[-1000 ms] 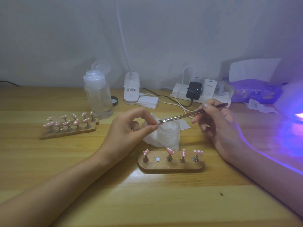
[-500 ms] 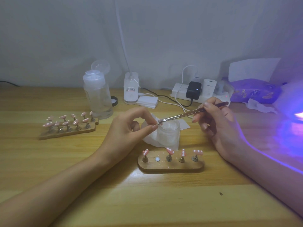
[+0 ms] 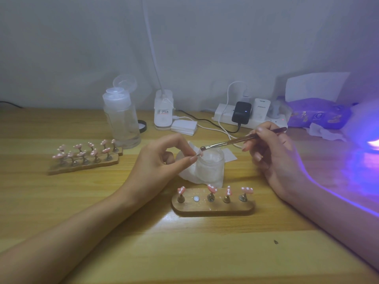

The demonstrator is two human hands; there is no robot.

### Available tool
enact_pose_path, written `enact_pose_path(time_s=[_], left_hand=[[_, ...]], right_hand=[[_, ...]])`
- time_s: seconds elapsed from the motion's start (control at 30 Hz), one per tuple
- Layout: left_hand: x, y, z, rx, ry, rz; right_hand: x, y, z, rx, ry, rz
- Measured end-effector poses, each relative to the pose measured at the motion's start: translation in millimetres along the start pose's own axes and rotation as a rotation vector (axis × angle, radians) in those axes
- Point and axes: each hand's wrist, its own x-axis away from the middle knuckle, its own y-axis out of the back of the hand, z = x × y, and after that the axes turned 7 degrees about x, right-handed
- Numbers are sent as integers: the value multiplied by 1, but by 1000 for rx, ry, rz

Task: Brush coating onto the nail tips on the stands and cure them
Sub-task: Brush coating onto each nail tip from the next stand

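The left hand [image 3: 162, 160] pinches a single pink nail tip [image 3: 199, 154] by its small peg between thumb and forefinger. It holds the tip over the rim of the frosted jar [image 3: 210, 163], probably so that any excess coating falls into the jar or onto the tissue [image 3: 184, 171] beneath, not onto the wooden desk [image 3: 184, 253]. The right hand [image 3: 270, 152] grips the brush [image 3: 227, 142] like a pen, fingers closed round the handle. The shaft slants down and to the left, which puts the bristles just above and beside the held tip. The view is too soft to say whether they touch it. The near stand [image 3: 213, 211] sits directly in front of the jar with four dotted tips on pegs and one bare socket [image 3: 196, 199]. That gap is most likely where the held piece belongs, close enough to drop it back in without reaching. Two filled stands [image 3: 84, 167] are parked well off to the left, out of the working area. The curing lamp [image 3: 371, 144] glows violet at the right edge, ready on the brush-hand side. Compared with a second ago, the bristles have lifted slightly up and to the right, off the fingertips where they met the tip, so more of the pink piece now shows. The left hand's pinch and the stands are unchanged.
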Motion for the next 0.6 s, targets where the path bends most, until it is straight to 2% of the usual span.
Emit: enact_pose_path(time_s=[0.5,0.6], left_hand=[[1,0,2,30,15,7],[1,1,2,39,25,10]], right_hand=[[0,-1,0,2,-25,-34],[1,-1,0,3,-3,4]])
